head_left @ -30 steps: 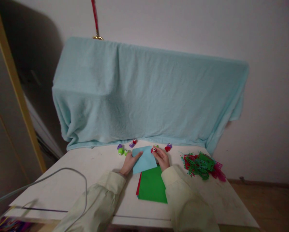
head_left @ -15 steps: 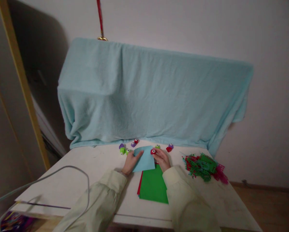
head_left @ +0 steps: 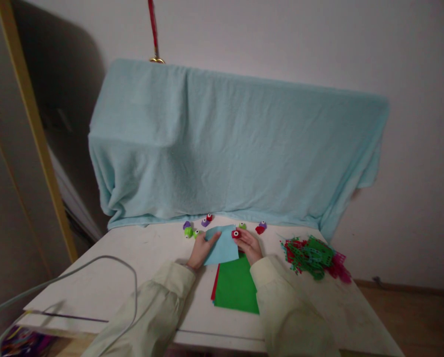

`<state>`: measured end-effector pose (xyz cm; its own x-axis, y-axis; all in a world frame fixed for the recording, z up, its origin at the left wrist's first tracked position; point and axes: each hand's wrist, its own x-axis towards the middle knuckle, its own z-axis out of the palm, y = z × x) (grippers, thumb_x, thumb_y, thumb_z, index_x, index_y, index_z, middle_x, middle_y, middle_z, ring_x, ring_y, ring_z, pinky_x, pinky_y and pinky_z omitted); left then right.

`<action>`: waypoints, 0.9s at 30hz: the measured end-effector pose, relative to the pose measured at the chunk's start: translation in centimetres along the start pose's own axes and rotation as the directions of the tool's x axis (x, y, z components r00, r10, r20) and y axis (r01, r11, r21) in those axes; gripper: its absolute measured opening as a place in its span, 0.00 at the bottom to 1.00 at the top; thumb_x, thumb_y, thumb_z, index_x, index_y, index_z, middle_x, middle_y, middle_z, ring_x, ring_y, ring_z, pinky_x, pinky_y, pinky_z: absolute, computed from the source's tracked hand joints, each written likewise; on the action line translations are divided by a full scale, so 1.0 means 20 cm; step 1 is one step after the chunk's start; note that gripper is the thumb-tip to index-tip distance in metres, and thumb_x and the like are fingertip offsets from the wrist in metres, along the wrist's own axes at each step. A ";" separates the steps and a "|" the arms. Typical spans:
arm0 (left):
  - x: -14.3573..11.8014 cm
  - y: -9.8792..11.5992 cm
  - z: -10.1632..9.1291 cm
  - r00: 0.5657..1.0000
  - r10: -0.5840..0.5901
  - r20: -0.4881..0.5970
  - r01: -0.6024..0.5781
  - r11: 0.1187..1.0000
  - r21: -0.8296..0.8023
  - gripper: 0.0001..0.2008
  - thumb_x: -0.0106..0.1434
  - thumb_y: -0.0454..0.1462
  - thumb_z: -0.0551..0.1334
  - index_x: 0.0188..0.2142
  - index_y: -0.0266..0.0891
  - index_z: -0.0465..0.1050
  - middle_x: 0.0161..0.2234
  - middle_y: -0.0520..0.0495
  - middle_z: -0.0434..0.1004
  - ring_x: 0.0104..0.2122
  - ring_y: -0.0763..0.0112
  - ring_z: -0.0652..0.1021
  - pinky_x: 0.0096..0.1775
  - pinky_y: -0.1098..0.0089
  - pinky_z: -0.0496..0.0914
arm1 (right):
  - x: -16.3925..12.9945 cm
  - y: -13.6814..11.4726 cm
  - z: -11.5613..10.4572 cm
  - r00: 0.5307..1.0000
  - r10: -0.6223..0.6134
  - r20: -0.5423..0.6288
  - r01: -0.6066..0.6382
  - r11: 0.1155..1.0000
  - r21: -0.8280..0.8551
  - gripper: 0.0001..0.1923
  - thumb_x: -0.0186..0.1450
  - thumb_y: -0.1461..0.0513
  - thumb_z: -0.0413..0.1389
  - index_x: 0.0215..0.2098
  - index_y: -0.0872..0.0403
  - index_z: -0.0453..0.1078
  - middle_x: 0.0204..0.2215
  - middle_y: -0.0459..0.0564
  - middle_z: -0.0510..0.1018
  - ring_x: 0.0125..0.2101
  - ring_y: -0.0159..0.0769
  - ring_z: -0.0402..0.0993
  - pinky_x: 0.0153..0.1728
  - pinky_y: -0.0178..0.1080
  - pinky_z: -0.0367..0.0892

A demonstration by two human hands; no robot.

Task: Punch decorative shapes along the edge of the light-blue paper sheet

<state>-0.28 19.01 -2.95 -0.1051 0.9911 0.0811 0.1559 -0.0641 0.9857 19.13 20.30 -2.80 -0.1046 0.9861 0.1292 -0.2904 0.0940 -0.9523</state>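
Blue paper [head_left: 222, 246] lies on the white desk [head_left: 133, 267], its near edge overlapping a green sheet [head_left: 236, 287]. The left hand [head_left: 200, 251] pinches its left edge — the right hand [head_left: 249, 245] grips a small red punch [head_left: 236, 234] at its far right corner. More punches [head_left: 188, 229] sit just beyond; punched scraps [head_left: 313, 255] lie right.

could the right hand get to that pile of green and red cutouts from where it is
Probably yes. The right hand is busy holding a small red punch at the light blue paper, but only bare tabletop lies between it and the pile of cutouts on its right.
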 end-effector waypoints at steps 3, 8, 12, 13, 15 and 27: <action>0.00 0.01 0.00 1.000 0.000 -0.002 0.000 1.000 0.004 0.25 0.55 0.54 0.60 0.31 0.31 0.75 0.26 0.43 0.76 0.25 0.65 0.73 0.26 0.70 0.65 | 0.00 -0.01 0.01 1.000 0.014 -0.002 -0.014 1.000 0.010 0.29 0.46 0.56 0.69 0.46 0.53 0.73 0.43 0.54 0.79 0.45 0.49 0.75 0.51 0.52 0.66; -0.01 0.03 0.00 0.999 0.023 -0.027 -0.023 0.999 0.032 0.24 0.55 0.55 0.60 0.26 0.33 0.73 0.21 0.48 0.72 0.21 0.69 0.70 0.24 0.72 0.62 | -0.02 -0.04 0.04 1.000 0.023 -0.018 -0.023 1.000 -0.010 0.28 0.45 0.53 0.69 0.44 0.53 0.74 0.42 0.54 0.80 0.45 0.50 0.75 0.49 0.52 0.68; -0.02 0.05 0.00 0.996 0.090 -0.004 -0.090 0.995 0.036 0.23 0.56 0.54 0.60 0.25 0.33 0.73 0.20 0.51 0.70 0.21 0.72 0.68 0.24 0.73 0.62 | -0.03 -0.08 0.07 0.999 0.037 -0.035 -0.039 0.998 -0.048 0.30 0.42 0.52 0.70 0.41 0.53 0.75 0.38 0.53 0.81 0.44 0.50 0.75 0.48 0.51 0.69; -0.02 0.05 0.00 0.995 0.102 -0.002 -0.102 0.994 0.030 0.23 0.56 0.53 0.60 0.26 0.33 0.73 0.20 0.51 0.71 0.21 0.72 0.69 0.25 0.73 0.62 | -0.03 -0.09 0.07 0.998 0.040 -0.039 -0.042 0.998 -0.054 0.30 0.42 0.51 0.70 0.41 0.53 0.75 0.37 0.53 0.81 0.44 0.49 0.75 0.48 0.50 0.69; -0.02 0.05 0.00 0.994 0.109 -0.004 -0.108 0.994 0.017 0.22 0.56 0.53 0.60 0.26 0.33 0.74 0.21 0.52 0.71 0.21 0.73 0.69 0.26 0.73 0.62 | -0.04 -0.10 0.08 0.998 0.044 -0.046 -0.047 0.997 -0.066 0.30 0.42 0.51 0.70 0.41 0.53 0.74 0.37 0.52 0.81 0.43 0.48 0.76 0.47 0.49 0.70; -0.01 0.04 0.00 0.998 0.066 0.014 -0.066 0.998 0.002 0.21 0.56 0.52 0.61 0.25 0.34 0.73 0.21 0.51 0.70 0.21 0.73 0.68 0.24 0.74 0.61 | -0.01 -0.05 0.02 0.999 0.049 -0.016 -0.050 0.996 -0.079 0.30 0.42 0.53 0.70 0.42 0.53 0.72 0.39 0.53 0.80 0.42 0.47 0.76 0.44 0.46 0.70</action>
<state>-0.13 18.67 -2.25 -0.0811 0.9863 0.1435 0.1647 -0.1288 0.9779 19.08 19.91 -1.84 -0.1031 0.9916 0.0775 -0.2090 0.0546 -0.9764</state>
